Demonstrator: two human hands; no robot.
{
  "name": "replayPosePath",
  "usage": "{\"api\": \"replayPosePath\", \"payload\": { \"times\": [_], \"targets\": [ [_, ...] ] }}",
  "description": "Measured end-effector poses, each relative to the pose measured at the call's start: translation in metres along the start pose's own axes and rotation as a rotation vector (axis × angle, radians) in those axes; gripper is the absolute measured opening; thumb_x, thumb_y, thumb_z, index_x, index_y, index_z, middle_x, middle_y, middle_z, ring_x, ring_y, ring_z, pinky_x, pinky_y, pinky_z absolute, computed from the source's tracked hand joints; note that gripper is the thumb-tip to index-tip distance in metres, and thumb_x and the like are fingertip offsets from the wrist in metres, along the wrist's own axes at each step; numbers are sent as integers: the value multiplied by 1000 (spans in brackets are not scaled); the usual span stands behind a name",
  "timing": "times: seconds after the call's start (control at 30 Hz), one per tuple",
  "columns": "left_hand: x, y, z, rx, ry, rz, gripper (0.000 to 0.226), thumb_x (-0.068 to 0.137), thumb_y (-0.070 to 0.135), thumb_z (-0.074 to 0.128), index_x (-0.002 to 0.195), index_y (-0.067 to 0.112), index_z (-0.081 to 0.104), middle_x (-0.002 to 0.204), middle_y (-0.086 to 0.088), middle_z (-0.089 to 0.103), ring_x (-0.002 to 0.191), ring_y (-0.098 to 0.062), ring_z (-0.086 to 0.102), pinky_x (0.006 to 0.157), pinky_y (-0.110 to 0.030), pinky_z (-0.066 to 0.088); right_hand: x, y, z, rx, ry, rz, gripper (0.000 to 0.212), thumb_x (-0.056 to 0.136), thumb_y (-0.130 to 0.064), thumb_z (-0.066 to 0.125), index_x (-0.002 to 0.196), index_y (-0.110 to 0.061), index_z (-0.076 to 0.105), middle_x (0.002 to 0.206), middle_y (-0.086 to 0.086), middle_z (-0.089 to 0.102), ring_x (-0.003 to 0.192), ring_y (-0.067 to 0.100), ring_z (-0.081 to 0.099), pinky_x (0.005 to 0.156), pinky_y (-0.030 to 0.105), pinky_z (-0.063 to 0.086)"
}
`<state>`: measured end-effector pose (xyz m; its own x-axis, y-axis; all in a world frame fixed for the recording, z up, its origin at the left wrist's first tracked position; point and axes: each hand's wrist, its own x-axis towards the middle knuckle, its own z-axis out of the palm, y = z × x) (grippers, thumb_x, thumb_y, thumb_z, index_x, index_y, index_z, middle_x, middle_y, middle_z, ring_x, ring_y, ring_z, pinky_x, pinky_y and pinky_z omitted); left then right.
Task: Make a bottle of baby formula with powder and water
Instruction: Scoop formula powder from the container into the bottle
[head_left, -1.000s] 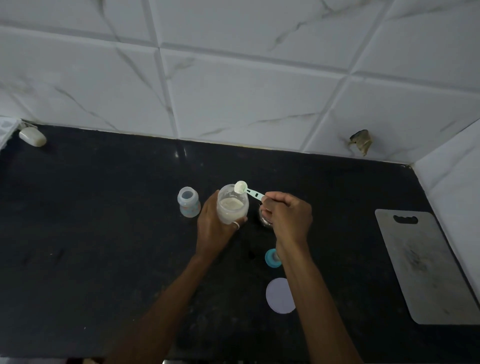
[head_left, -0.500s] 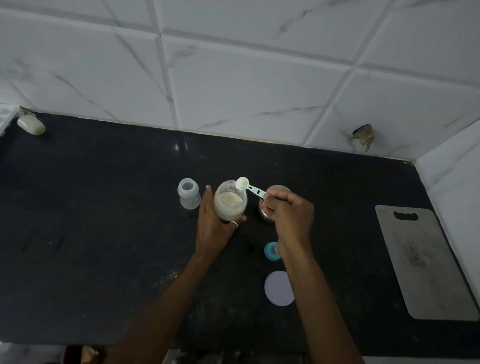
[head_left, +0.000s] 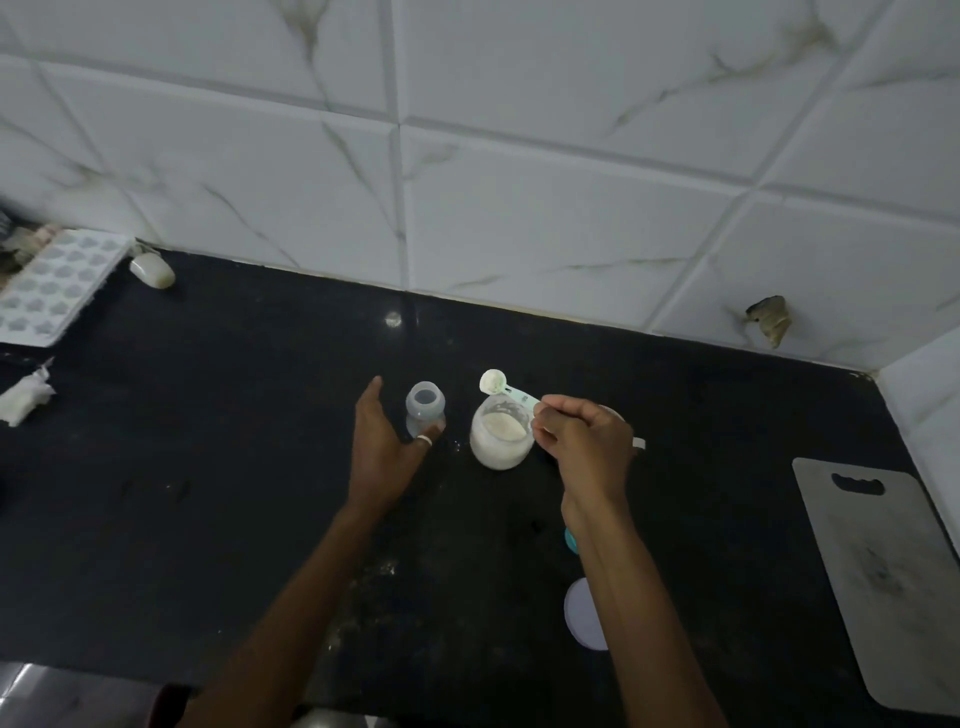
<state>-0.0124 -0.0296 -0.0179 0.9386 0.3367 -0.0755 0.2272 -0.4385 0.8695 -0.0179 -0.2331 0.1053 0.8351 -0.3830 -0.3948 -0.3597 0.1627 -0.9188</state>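
A small clear baby bottle (head_left: 424, 408) stands open on the black counter (head_left: 234, 467). To its right sits a clear jar of pale formula powder (head_left: 500, 435), lid off. My right hand (head_left: 582, 441) pinches the handle of a white measuring scoop (head_left: 494, 382), whose powder-filled bowl hovers just above the jar's far rim. My left hand (head_left: 382, 447) is open, fingers spread, right beside the bottle's left side, thumb with a ring in front of its base; it holds nothing.
A white round lid (head_left: 584, 613) and a teal bottle ring (head_left: 570, 540) lie near my right forearm. A grey cutting board (head_left: 883, 571) lies at the right edge. A white mould tray (head_left: 52, 286) and a small white object (head_left: 152, 271) sit at far left.
My left hand let go of the powder jar and moved left to the baby bottle. The jar now stands on the counter. The scoop stays above the jar.
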Motion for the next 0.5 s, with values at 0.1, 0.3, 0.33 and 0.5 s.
{"api": "replayPosePath", "payload": {
  "times": [0.1, 0.3, 0.33, 0.5],
  "targets": [
    [17, -3, 3, -34, -111, -4, 107, 74, 33, 91, 159, 15, 28, 164, -4, 35, 149, -19, 37, 114, -27, 31, 0, 6, 8, -13, -1, 22, 15, 87, 3, 74, 93, -11, 78, 86, 6, 79, 83, 17, 77, 69, 22, 60],
    [26, -9, 13, -102, -153, 52, 73, 73, 26, 93, 134, 23, 55, 128, 5, 65, 118, -10, 64, 103, -42, 54, 3, 16, 18, -5, 17, 56, 14, 88, 2, 74, 93, -11, 78, 87, 5, 80, 83, 16, 77, 67, 20, 59],
    [26, -9, 14, -102, -134, 68, 61, 74, 23, 92, 125, 30, 59, 121, 10, 67, 111, -6, 65, 99, -41, 56, 3, 17, 19, 4, 18, 62, 14, 88, 2, 74, 92, -10, 78, 87, 5, 80, 83, 16, 78, 67, 20, 59],
    [23, -1, 5, -121, -40, 97, 50, 75, 20, 91, 108, 44, 62, 108, 18, 70, 101, 1, 68, 91, -34, 59, 1, 16, 18, 61, 2, 67, 13, 86, 3, 75, 89, -10, 78, 83, 9, 80, 78, 16, 77, 67, 21, 59]
  ]
}}
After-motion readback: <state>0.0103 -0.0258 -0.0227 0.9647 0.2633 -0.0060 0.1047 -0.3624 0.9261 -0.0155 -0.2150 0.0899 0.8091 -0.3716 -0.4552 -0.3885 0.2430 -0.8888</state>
